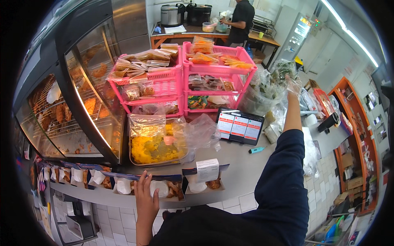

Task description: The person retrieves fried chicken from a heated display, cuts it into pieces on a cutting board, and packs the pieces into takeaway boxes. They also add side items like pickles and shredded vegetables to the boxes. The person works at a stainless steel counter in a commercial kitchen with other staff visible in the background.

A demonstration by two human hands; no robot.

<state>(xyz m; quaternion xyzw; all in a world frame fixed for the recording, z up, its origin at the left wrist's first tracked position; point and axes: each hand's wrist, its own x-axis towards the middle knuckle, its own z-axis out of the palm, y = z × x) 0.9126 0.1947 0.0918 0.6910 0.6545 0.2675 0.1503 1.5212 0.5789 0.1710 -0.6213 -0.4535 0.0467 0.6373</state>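
My right hand (294, 86), inside a clear plastic bag or glove, reaches to bagged green leafy vegetables (284, 72) above a clear plastic tub (258, 103). Whether its fingers hold them is unclear. My left hand (147, 187) rests with fingers apart on an open food box (181, 196) near the counter's front edge. To its right stands another open box (220, 188) with a white wrapped portion, fried chicken and a printed receipt (207, 170). Behind lies a metal tray of yellow food (150, 152), partly under clear plastic. A tablet (240, 126) and a teal marker (256, 150) lie on the counter.
Pink plastic racks (147, 101) hold sauce sachets. At left is a glass warming cabinet (89, 123) with fried chicken. More filled boxes (77, 176) line the counter's edge. A black tumbler (328, 122) lies at right. Another person (243, 18) stands at the back table.
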